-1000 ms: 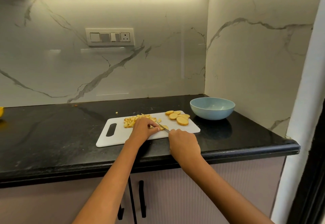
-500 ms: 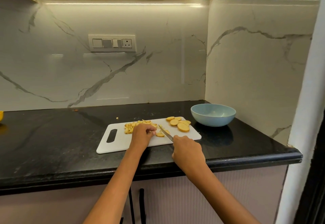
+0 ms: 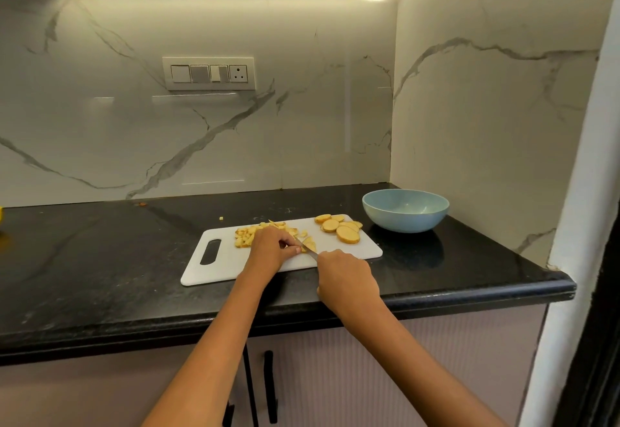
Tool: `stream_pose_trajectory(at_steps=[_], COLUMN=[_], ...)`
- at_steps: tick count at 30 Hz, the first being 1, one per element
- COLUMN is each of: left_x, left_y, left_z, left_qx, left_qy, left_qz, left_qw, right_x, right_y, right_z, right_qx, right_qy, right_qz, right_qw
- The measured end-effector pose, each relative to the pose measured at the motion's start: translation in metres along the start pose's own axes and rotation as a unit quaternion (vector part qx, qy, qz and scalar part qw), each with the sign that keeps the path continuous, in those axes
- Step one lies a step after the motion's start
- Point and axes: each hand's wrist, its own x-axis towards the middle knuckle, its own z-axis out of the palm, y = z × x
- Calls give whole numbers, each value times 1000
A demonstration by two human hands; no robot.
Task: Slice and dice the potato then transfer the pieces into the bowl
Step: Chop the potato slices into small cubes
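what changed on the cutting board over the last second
The knife in the right hand went from low beside the left hand to cutting the slice under its fingertips, now in pieces. The diced pile, round slices, empty bowl and board kept their places.

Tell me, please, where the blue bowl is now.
In the head view the blue bowl stands on the black counter, on the right near the wall corner, just beyond the right end of the white cutting board.
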Motion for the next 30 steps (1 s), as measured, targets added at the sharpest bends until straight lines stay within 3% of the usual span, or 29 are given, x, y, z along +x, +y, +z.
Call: stream_pose_trajectory(at_steps=[11,20,30], left_x=[-2,5,35], left_y=[1,1,0], left_z=[1,7,17], left_qx=[4,13,36], left_qy=[6,60,-44], left_qz=[8,39,24], left_qw=[1000,997,998], right_x=[-1,16,46], right_y=[4,27,37], right_z=[3,15,23], right_qx=[-13,105,168], right_qy=[11,50,129], right_qz=[-3,67,72], right_qw=[1000,991,975])
